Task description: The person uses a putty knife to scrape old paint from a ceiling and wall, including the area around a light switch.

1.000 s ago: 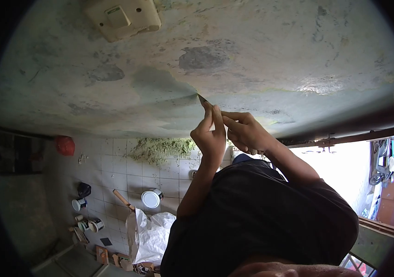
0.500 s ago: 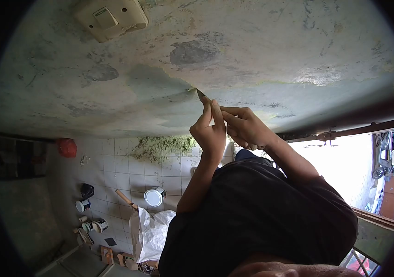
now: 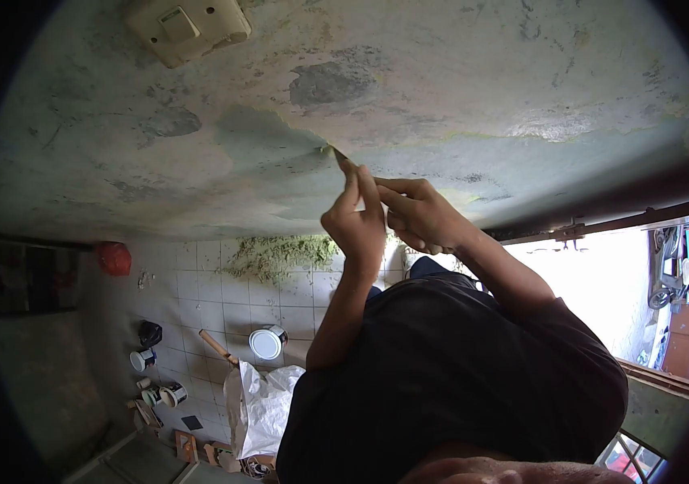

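A scraper (image 3: pixel 340 156) with a dark, narrow-looking blade touches the wall (image 3: pixel 441 97), its tip at the ragged edge of peeling paint. My left hand (image 3: pixel 357 222) is closed around it close to the blade, fingers pointing up toward the wall. Just to the right, my right hand (image 3: pixel 425 214) is also closed, its fingertips meeting the left hand where the handle would be; the handle itself is hidden. A small curl of paint (image 3: pixel 326 148) stands out at the blade's tip. Grey bare patches (image 3: pixel 332 83) mark the wall above.
A light switch (image 3: pixel 187 31) is fixed on the wall. Greenish paint flakes (image 3: pixel 280 256) cover floor tiles at the wall's foot. Behind are a white-lidded bucket (image 3: pixel 265 344), a white sack (image 3: pixel 268 407), a wooden-handled tool (image 3: pixel 217 345) and a red bag (image 3: pixel 114 258). A bright doorway opens at right.
Both hands and the scraper have shifted slightly left and up along the paint edge. The view has moved a little too.
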The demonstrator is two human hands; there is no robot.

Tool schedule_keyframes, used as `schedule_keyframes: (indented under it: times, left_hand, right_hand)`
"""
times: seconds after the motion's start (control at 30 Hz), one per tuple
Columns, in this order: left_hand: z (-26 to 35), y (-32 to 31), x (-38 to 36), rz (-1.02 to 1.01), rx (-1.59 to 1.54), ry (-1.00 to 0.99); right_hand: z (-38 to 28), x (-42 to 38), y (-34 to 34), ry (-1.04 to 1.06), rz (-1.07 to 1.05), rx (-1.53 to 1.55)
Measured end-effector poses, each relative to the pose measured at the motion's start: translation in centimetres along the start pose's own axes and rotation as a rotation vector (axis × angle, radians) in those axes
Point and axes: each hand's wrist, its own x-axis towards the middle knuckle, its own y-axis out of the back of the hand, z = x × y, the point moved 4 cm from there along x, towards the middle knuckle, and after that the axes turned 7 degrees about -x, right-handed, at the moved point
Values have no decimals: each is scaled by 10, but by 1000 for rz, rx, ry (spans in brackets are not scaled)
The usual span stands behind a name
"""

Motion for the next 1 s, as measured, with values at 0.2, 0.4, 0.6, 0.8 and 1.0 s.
schedule_keyframes:
  times: [0.2,0.4,0.6,0.8,1.0]
  left_hand:
    - [-9,2,4,102,-96,-33]
    - [-5,2,10,81,-57,14]
    - [2,7,9,23,-17,-53]
    - [1,5,7,36,-67,-39]
    - [3,14,22,56,31,124]
  right_hand:
    - [5,8,-7,-3,4,61]
    - [-10,11,-2,-44,-5,14]
    - [-8,1,-4,-38,0,60]
    - [2,2,-8,2,11,101]
    - [-10,26,-14,23,-61,116]
